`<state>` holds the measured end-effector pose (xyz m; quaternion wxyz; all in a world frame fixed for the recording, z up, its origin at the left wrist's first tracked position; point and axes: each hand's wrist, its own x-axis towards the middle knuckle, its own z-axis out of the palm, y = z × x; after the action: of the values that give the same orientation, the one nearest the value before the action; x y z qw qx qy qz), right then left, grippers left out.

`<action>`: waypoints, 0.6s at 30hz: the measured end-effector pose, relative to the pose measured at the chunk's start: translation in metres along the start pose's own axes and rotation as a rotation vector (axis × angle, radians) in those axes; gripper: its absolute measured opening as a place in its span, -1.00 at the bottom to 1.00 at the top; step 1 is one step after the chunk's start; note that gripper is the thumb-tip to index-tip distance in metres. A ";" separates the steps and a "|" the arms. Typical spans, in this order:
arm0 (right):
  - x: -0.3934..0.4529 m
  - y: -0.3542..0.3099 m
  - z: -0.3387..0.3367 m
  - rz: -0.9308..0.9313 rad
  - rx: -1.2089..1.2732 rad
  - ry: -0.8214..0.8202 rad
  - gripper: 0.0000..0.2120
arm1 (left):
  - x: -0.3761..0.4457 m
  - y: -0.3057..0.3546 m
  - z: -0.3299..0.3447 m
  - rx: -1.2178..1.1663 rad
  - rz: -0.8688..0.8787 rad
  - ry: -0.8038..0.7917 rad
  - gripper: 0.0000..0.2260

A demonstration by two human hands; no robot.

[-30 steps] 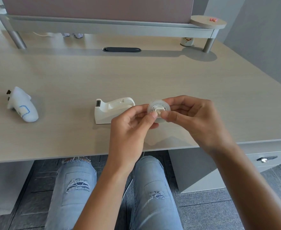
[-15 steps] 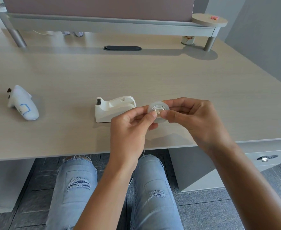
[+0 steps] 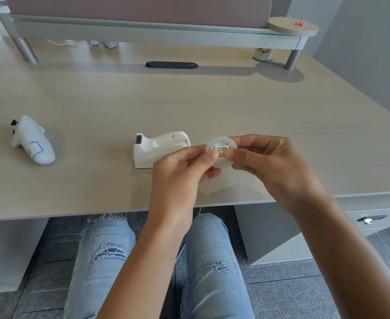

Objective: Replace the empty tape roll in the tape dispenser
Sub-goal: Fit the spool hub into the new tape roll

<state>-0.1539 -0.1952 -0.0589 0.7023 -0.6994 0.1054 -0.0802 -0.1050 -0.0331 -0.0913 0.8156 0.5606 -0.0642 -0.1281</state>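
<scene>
A clear tape roll [image 3: 221, 143] with a white core piece in its centre is held flat-on toward me, above the desk's front part. My left hand [image 3: 178, 176] pinches it from the left, thumb and forefinger at the core. My right hand [image 3: 274, 164] grips its right rim, thumb also at the core. The white tape dispenser [image 3: 159, 148] stands on the desk just left of the hands; its roll cradle shows no roll, and its cutter faces left.
A white handheld controller [image 3: 34, 141] lies at the desk's left. A dark cable grommet [image 3: 171, 64] sits at the back under a raised shelf [image 3: 157, 35]. A small cup [image 3: 262, 54] stands at the back right. The desk's front edge [image 3: 74, 211] runs just below my hands.
The hands and the roll have stayed almost in place; the fingertips have shifted slightly on the core. The view has tilted a little.
</scene>
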 end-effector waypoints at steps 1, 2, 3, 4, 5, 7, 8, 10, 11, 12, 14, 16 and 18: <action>0.001 0.000 0.000 0.025 0.032 -0.015 -0.72 | 0.000 0.002 -0.001 -0.037 -0.027 -0.016 -0.91; 0.001 0.000 -0.001 0.047 0.061 -0.026 -0.74 | -0.001 0.003 -0.002 -0.067 -0.055 -0.031 -0.91; 0.002 0.000 0.000 0.065 0.086 -0.033 -0.75 | -0.001 0.005 -0.002 -0.092 -0.083 -0.044 -0.91; 0.002 0.000 0.000 0.078 0.104 -0.038 -0.76 | -0.001 0.005 -0.003 -0.111 -0.108 -0.052 -0.91; 0.002 0.001 0.000 0.088 0.116 -0.041 -0.75 | -0.001 0.006 -0.003 -0.123 -0.127 -0.055 -0.91; 0.003 0.002 0.000 0.099 0.128 -0.045 -0.74 | 0.000 0.006 -0.004 -0.134 -0.148 -0.048 -0.91; 0.003 0.002 0.000 0.105 0.133 -0.046 -0.75 | 0.000 0.006 -0.004 -0.141 -0.157 -0.046 -0.92; 0.003 0.003 0.001 0.120 0.148 -0.048 -0.79 | 0.000 0.006 -0.004 -0.157 -0.179 -0.048 -0.93; 0.003 0.004 0.000 0.126 0.155 -0.051 -0.80 | 0.000 0.006 -0.004 -0.169 -0.195 -0.052 -0.93; 0.003 0.005 0.000 0.132 0.161 -0.054 -0.82 | 0.000 0.005 -0.004 -0.186 -0.214 -0.056 -0.94; 0.002 0.006 0.000 0.139 0.174 -0.055 -0.83 | -0.001 0.005 -0.004 -0.214 -0.246 -0.060 -0.94; 0.001 0.006 0.000 0.144 0.188 -0.053 -0.84 | -0.001 0.005 -0.004 -0.220 -0.257 -0.058 -0.93; 0.002 0.006 0.001 0.142 0.197 -0.051 -0.84 | -0.001 0.005 -0.004 -0.221 -0.255 -0.050 -0.94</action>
<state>-0.1525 -0.1950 -0.0652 0.7739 -0.6197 0.1284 -0.0225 -0.1047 -0.0279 -0.0882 0.8475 0.4678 0.0015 -0.2508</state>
